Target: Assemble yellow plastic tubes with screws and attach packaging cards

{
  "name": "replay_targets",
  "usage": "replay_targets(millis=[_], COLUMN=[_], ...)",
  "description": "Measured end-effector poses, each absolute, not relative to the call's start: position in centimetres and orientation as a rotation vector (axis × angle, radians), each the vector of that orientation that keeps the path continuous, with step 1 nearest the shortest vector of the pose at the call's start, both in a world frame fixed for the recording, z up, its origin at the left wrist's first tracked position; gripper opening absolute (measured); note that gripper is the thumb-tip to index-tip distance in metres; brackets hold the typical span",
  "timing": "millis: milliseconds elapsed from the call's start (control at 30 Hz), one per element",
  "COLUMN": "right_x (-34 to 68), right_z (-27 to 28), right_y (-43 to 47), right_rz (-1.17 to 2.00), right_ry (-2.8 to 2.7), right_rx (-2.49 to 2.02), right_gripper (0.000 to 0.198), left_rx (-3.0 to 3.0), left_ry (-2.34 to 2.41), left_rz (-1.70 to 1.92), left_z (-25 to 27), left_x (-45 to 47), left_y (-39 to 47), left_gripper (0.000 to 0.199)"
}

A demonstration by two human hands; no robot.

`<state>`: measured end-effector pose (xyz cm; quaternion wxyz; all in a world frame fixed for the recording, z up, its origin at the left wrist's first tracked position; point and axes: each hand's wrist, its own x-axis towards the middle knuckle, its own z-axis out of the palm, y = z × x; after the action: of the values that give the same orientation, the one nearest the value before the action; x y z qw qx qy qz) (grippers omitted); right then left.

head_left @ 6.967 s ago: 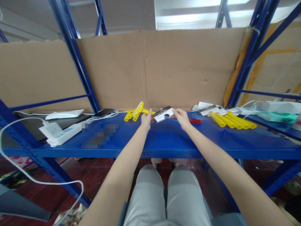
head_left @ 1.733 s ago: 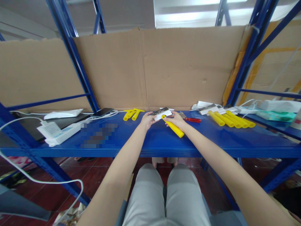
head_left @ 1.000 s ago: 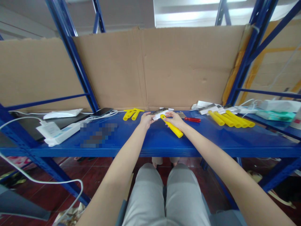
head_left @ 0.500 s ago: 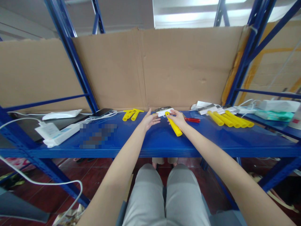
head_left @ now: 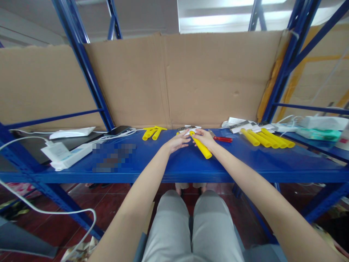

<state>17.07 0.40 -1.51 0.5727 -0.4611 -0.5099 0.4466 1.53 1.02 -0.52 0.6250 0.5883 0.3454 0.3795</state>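
Observation:
My right hand [head_left: 203, 137] is closed around the upper part of a yellow handle [head_left: 203, 147], whose hollow lower end tilts toward me. A flat white-and-black piece [head_left: 192, 130] lies at the handle's top, partly hidden by my fingers. On its left side is my left hand [head_left: 176, 142], fingers stretched out and apart; whether its fingertips touch the piece I cannot tell. Just right of my right hand, a screwdriver with a red handle [head_left: 223, 139] lies on the blue shelf [head_left: 188, 163].
Yellow T-shaped handles [head_left: 154, 133] lie at the back left. Several yellow handles with flat white-and-black heads [head_left: 265, 138] are lined up at right. A white power strip [head_left: 73, 155] with cables is at far left. Cardboard [head_left: 191, 80] walls off the back.
My left hand has moved a little right and closer to the flat piece, covering more of it. The yellow handle in my right hand has barely shifted.

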Motion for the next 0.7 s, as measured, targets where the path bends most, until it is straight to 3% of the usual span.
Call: replay_targets(millis=[700], right_x=[17.0], right_z=[-0.9], right_y=[-0.7], right_rz=[1.011], right_ry=[-1.481], right_rx=[-1.136], right_gripper=[0.063], left_rx=[1.325], left_ry=[0.767], left_rz=[0.942], left_z=[-0.8], left_x=[1.9], left_y=[1.0], left_gripper=[0.075])
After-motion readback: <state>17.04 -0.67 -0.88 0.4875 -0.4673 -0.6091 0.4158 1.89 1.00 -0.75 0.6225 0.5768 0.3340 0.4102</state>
